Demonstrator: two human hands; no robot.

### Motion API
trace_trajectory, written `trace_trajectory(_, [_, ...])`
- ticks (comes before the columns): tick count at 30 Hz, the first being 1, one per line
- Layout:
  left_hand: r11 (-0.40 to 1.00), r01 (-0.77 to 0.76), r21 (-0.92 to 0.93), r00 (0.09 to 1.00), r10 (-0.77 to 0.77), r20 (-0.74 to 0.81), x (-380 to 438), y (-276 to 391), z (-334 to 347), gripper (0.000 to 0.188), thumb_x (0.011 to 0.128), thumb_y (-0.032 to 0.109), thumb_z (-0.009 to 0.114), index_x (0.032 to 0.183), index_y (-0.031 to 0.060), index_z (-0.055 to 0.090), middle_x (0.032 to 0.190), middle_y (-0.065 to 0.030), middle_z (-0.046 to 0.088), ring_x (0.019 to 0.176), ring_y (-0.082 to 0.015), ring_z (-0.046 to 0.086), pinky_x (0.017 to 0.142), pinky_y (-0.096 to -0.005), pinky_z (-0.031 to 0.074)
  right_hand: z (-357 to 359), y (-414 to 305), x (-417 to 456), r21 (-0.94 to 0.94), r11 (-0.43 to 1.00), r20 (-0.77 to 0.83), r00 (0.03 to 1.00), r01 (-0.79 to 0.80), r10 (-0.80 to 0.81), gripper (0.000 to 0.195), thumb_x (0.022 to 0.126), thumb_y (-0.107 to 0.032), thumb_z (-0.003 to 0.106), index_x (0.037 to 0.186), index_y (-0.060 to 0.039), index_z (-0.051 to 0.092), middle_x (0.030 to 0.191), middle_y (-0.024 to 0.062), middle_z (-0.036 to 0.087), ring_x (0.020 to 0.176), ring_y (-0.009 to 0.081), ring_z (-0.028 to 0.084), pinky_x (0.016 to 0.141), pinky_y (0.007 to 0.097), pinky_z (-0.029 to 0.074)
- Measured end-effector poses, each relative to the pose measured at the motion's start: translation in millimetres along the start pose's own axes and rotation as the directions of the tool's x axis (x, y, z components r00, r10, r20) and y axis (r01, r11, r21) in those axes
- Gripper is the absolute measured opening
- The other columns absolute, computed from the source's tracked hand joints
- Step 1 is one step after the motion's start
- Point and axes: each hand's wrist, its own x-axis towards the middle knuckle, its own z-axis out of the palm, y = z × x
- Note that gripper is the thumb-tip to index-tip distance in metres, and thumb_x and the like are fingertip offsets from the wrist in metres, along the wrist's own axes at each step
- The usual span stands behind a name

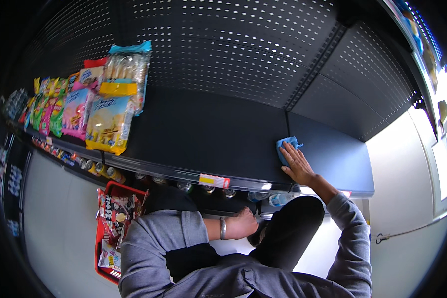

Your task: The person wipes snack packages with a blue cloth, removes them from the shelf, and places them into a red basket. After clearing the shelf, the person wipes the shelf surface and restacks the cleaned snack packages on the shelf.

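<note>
My right hand (298, 164) lies flat on a folded blue cloth (291, 140), its fingers pressing it onto a dark metal shelf (208, 134). The cloth sits near the seam between two shelf panels, part of it hidden under the palm. My left hand (244, 224) is curled into a loose fist above my bent legs, below the shelf's front edge. A silver bracelet (223, 228) circles that wrist. Nothing shows in the left fist, though its inner side is hidden.
Bagged snacks (110, 123) stand at the shelf's left. A price label (214, 181) is on its front rail. Cans (115, 174) and plastic bottles (280, 199) fill the lower level. On the floor at left, a red basket (99, 246) holds packaged snacks. A perforated back panel (223, 52) rises behind.
</note>
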Motion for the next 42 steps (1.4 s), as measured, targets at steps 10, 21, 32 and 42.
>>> trace_trajectory(10, [0.997,-0.004,-0.077,0.987,-0.009,-0.163,17,8,20,0.019,0.084,0.018,0.055,0.076,0.0057,0.067,0.073,-0.0119,0.066,0.072,-0.0272,0.065,0.067,-0.0425,0.044,0,-138,109,0.046,0.882,0.066,0.880,0.469,-0.471,0.073,0.098,-0.065,0.028,0.156,-0.0215,0.020,0.164,0.0063,0.007,0.152,0.0259,0.006,0.123,0.0496,0.008])
trace_trajectory(21, [0.986,0.155,0.062,0.930,-0.124,-0.346,28,12,24,0.037,0.068,0.043,0.062,0.067,0.0070,0.069,0.064,-0.0081,0.064,0.063,-0.0237,0.062,0.063,-0.0424,0.040,-2,-294,225,0.122,0.630,-0.050,0.639,0.767,-0.768,0.058,0.103,-0.043,0.038,0.154,-0.0172,0.028,0.163,0.0070,0.016,0.151,0.0251,0.011,0.121,0.0510,0.012])
trace_trajectory(32, [0.474,0.103,-0.874,0.978,-0.210,0.001,23,-18,-45,0.043,0.083,0.031,0.059,0.120,0.0090,0.063,0.138,-0.0165,0.053,0.133,-0.0325,0.044,0.111,-0.0520,0.031,16,-282,268,0.069,0.853,-0.256,0.836,0.517,-0.486,0.059,0.101,-0.046,0.043,0.151,-0.0175,0.034,0.159,0.0092,0.027,0.148,0.0299,0.023,0.117,0.0567,0.020])
trace_trajectory(42, [0.996,-0.009,-0.085,0.973,-0.010,-0.232,70,-8,36,0.014,0.076,0.012,0.060,0.070,0.0035,0.068,0.069,-0.0131,0.065,0.070,-0.0284,0.065,0.066,-0.0425,0.044,25,-75,209,0.014,0.999,-0.312,0.949,-0.033,0.036,0.061,0.100,-0.050,0.041,0.151,-0.0166,0.034,0.160,0.0084,0.026,0.148,0.0277,0.022,0.116,0.0563,0.023])
